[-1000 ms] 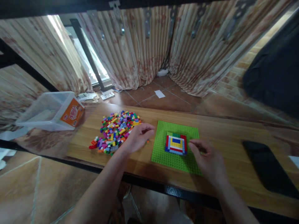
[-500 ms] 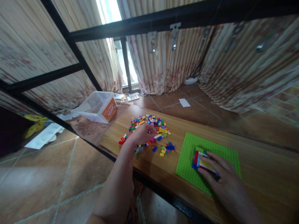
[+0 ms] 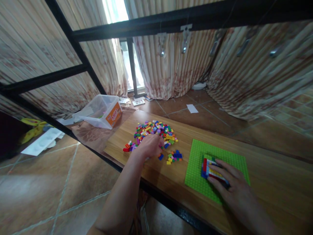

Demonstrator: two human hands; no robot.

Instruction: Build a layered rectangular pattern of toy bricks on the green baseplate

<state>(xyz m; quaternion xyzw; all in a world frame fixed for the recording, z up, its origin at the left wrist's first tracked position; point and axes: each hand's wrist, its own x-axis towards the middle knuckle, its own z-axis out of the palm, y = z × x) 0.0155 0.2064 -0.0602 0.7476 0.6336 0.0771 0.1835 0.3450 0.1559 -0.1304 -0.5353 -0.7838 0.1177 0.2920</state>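
Over the near side of a heap of small coloured toy bricks [image 3: 148, 125] is my left hand [image 3: 153, 145], its fingers curled downward. The back of the hand hides the fingertips and whatever may be between them. My right hand [image 3: 231, 179] grips a block of stacked toy bricks [image 3: 212, 172], thumb on the near side and fingers across the far side. Red, white, yellow and blue layers show on the block. Under it lies a green studded baseplate [image 3: 195, 166]. A smaller cluster of bricks [image 3: 174, 156], with a dark blue one, sits between heap and baseplate.
A clear plastic bin [image 3: 101, 112] with an orange label stands past the left end of the wooden table [image 3: 186, 133]. A black metal frame [image 3: 137, 27] crosses above, with metal clips hanging from it. Curtains [image 3: 166, 71] and a tiled floor lie behind.
My left hand has moved slightly toward me and to the left over the heap, its fingers now more hidden. The right hand keeps its hold on the block. The view has shifted slightly.
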